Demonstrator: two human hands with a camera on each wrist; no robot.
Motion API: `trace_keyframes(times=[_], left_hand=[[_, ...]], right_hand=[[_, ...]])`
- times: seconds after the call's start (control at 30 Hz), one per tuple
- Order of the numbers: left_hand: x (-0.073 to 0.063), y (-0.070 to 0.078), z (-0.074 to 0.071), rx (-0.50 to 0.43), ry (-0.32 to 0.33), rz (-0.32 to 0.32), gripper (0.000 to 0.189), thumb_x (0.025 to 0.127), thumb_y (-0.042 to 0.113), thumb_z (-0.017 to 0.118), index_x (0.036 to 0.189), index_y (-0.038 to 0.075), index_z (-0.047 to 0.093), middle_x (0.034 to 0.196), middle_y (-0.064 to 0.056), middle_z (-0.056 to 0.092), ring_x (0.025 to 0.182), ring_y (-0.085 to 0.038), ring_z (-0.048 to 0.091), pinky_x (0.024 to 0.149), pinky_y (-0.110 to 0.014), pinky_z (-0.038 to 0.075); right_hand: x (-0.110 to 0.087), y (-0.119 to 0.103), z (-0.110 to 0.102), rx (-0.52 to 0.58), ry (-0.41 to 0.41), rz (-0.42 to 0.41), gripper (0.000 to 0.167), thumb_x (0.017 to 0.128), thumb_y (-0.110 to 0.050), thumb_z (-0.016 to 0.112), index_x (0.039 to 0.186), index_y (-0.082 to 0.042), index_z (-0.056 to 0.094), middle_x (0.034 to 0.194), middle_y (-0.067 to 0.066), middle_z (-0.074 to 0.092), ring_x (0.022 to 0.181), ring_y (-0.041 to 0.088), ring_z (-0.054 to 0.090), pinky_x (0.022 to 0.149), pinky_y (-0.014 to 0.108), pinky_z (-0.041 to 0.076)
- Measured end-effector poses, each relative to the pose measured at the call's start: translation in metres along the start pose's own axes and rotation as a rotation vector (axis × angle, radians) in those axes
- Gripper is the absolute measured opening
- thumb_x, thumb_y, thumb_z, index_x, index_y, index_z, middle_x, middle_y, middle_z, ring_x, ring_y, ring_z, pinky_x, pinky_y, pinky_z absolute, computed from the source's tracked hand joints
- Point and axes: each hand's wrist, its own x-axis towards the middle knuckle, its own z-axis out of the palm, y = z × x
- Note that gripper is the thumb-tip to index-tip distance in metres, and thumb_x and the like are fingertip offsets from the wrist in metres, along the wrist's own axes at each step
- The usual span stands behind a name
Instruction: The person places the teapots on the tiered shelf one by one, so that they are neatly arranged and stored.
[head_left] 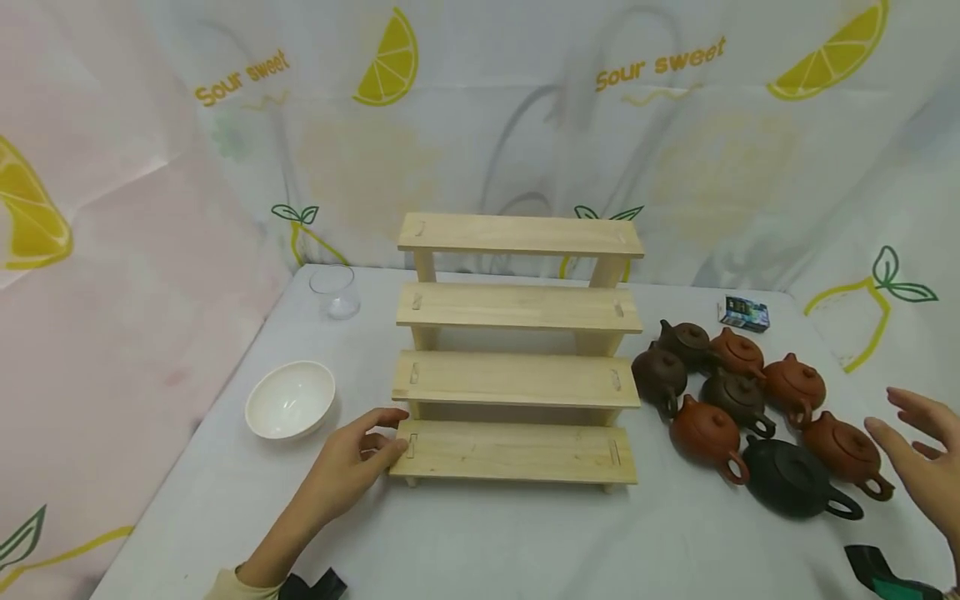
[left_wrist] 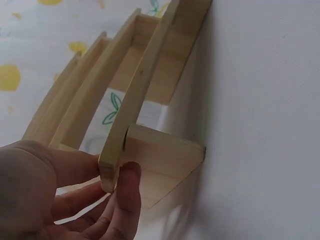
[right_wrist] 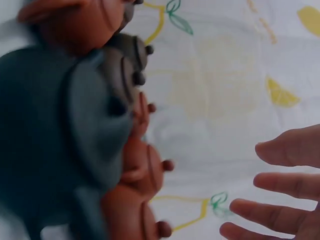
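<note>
The 4-tier wooden stand (head_left: 517, 379) is just right of the left hand (head_left: 352, 462), which pinches the end of the lowest board (head_left: 517, 450). The right hand (head_left: 933, 479) has got nothing, fingers spread, with 8 teapots (head_left: 705, 437) bunched up to its left. 1 white bowl (head_left: 291, 402) sits past the left hand, 1 clear glass (head_left: 339, 300) farther out.

Passing room before wooden rack (head_left: 517, 379); teapots (head_left: 703, 430) block beside its right end.

"Sour sweet" twice on backdrop cloth (head_left: 480, 125); small box (head_left: 743, 314): print illegible.
</note>
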Motion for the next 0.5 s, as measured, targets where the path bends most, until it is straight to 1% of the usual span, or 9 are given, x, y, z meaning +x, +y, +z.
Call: trace_keyframes(times=[0.03, 0.13, 0.2, 0.27, 0.3, 0.37, 0.4, 0.43, 0.5], left_hand=[[0.0, -0.001, 0.0, -0.038, -0.004, -0.019, 0.036, 0.098, 0.009, 0.074, 0.133, 0.004, 0.065, 0.123, -0.015, 0.065, 0.086, -0.016, 0.07, 0.067, -0.029, 0.055], [-0.001, -0.005, 0.001, -0.135, -0.009, -0.044, 0.037, 0.099, 0.009, 0.073, 0.135, 0.003, 0.064, 0.122, -0.018, 0.063, 0.083, -0.019, 0.071, 0.063, -0.031, 0.056], [-0.001, -0.007, 0.002, -0.18, -0.011, -0.049, 0.039, 0.1, 0.009, 0.072, 0.137, 0.002, 0.062, 0.124, -0.019, 0.061, 0.083, -0.02, 0.07, 0.065, -0.032, 0.057], [-0.001, -0.009, 0.003, -0.207, -0.007, -0.055, 0.041, 0.1, 0.009, 0.072, 0.138, 0.002, 0.06, 0.121, -0.019, 0.064, 0.081, -0.02, 0.069, 0.066, -0.033, 0.058], [-0.002, -0.01, 0.004, -0.216, -0.002, -0.059, 0.041, 0.099, 0.008, 0.072, 0.138, 0.002, 0.06, 0.118, -0.019, 0.066, 0.081, -0.019, 0.069, 0.066, -0.032, 0.057], [-0.003, -0.011, 0.005, -0.231, 0.013, -0.064, 0.042, 0.098, 0.007, 0.073, 0.138, 0.003, 0.06, 0.11, -0.018, 0.069, 0.079, -0.019, 0.068, 0.065, -0.031, 0.056], [-0.003, -0.012, 0.006, -0.236, 0.022, -0.056, 0.042, 0.098, 0.006, 0.073, 0.138, 0.003, 0.061, 0.107, -0.018, 0.07, 0.078, -0.019, 0.067, 0.064, -0.03, 0.056], [-0.003, -0.013, 0.006, -0.242, 0.029, -0.044, 0.042, 0.097, 0.004, 0.073, 0.137, 0.003, 0.061, 0.108, -0.017, 0.07, 0.078, -0.019, 0.067, 0.063, -0.03, 0.055], [-0.004, -0.014, 0.007, -0.251, 0.042, -0.009, 0.041, 0.097, 0.002, 0.073, 0.136, 0.003, 0.062, 0.117, -0.016, 0.068, 0.08, -0.019, 0.067, 0.063, -0.03, 0.055]], right_hand=[[-0.001, 0.004, 0.0, -0.009, -0.006, 0.027, 0.051, 0.107, 0.0, 0.05, 0.153, 0.015, 0.032, 0.154, 0.041, 0.031, 0.142, 0.06, 0.028, 0.118, 0.063, 0.019], [-0.003, 0.016, 0.003, -0.024, -0.018, 0.107, 0.052, 0.108, -0.001, 0.049, 0.153, 0.015, 0.03, 0.154, 0.042, 0.031, 0.141, 0.06, 0.03, 0.117, 0.063, 0.022], [-0.004, 0.025, 0.004, -0.038, -0.019, 0.156, 0.051, 0.108, -0.004, 0.049, 0.153, 0.014, 0.031, 0.152, 0.042, 0.035, 0.14, 0.059, 0.033, 0.117, 0.061, 0.025], [-0.006, 0.035, 0.006, -0.041, -0.029, 0.216, 0.051, 0.109, -0.007, 0.049, 0.152, 0.014, 0.032, 0.151, 0.041, 0.037, 0.139, 0.058, 0.034, 0.117, 0.062, 0.026], [-0.006, 0.041, 0.007, -0.048, -0.022, 0.239, 0.046, 0.108, -0.009, 0.051, 0.148, 0.011, 0.041, 0.145, 0.036, 0.047, 0.136, 0.048, 0.044, 0.116, 0.056, 0.032], [-0.009, 0.048, 0.009, -0.032, -0.032, 0.299, 0.045, 0.108, -0.012, 0.052, 0.145, 0.011, 0.042, 0.143, 0.035, 0.049, 0.134, 0.046, 0.045, 0.116, 0.054, 0.032], [-0.009, 0.051, 0.01, -0.029, -0.036, 0.327, 0.043, 0.109, -0.013, 0.052, 0.143, 0.011, 0.043, 0.141, 0.034, 0.049, 0.131, 0.045, 0.046, 0.115, 0.053, 0.033], [-0.01, 0.053, 0.011, -0.027, -0.037, 0.354, 0.041, 0.108, -0.013, 0.052, 0.141, 0.011, 0.045, 0.138, 0.034, 0.05, 0.126, 0.042, 0.048, 0.113, 0.052, 0.034], [-0.012, 0.057, 0.013, -0.032, -0.031, 0.391, 0.035, 0.108, -0.012, 0.054, 0.133, 0.012, 0.048, 0.13, 0.033, 0.053, 0.111, 0.034, 0.051, 0.1, 0.042, 0.042]])
